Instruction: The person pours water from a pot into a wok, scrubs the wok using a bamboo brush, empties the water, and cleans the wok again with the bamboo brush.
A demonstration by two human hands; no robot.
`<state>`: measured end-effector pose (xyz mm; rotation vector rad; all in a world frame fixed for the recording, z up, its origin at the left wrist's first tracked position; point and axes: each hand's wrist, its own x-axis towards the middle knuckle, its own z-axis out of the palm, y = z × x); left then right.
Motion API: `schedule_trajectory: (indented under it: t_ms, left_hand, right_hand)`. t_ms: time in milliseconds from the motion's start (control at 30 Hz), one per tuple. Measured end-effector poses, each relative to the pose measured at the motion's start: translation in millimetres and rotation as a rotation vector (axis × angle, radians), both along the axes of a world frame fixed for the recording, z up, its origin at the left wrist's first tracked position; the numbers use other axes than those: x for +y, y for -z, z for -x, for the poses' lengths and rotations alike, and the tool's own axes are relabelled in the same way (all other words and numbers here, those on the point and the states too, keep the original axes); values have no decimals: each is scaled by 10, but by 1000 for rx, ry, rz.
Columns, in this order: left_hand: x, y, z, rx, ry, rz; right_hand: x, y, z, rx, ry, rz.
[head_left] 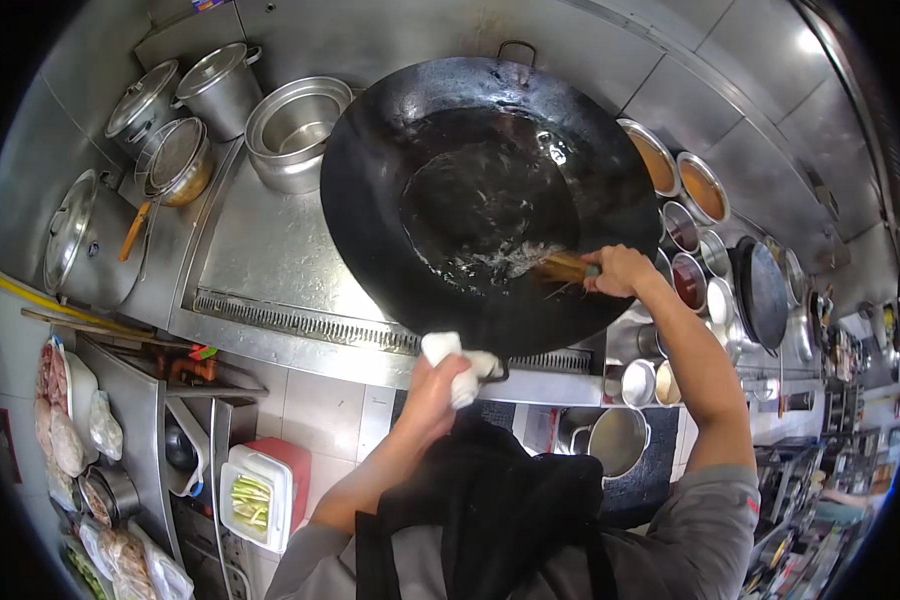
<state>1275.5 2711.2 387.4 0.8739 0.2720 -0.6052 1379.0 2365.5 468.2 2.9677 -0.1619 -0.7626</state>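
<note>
A large black wok with water swirling in its bowl fills the middle of the view. My left hand is closed round a folded white cloth, pressed at the wok's near loop handle. My right hand grips a bamboo wok brush over the wok's right side. The brush's tip is down in the water, where it splashes. Some of my fingers on both hands are hidden.
Steel pots and lidded pots stand left of the wok. Several sauce containers and a dark pan line the right. Below are a white tub of cut green vegetables and a pot.
</note>
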Motion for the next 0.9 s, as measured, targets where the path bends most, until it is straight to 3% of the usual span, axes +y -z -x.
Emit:
schedule_trajectory:
  t_ms: [200,333,533,567,733,900]
  left_hand:
    - [-92,-372,-68,179,-93,-170]
    - [-74,-284,-74,286,-90,-319]
    - [-90,-216,-43,234,-114,-381]
    - [-103,-151,-13,222,-137,-389]
    - [-165,-211,-39,138,-145,-452]
    - [-234,-605,-92,160,-119,-453]
  right_hand:
    - [-503,837,-1323,-209,-52,113]
    - [-351,1269,-2249,-448,5,68]
    - [984,1211,-3201,-626,274,-476]
    - [1256,1191,-3226,-652,333,-608]
    - [2266,1026,-2768,-570,104,-904]
    - [2226,841,-1264,-288,-259,-1076]
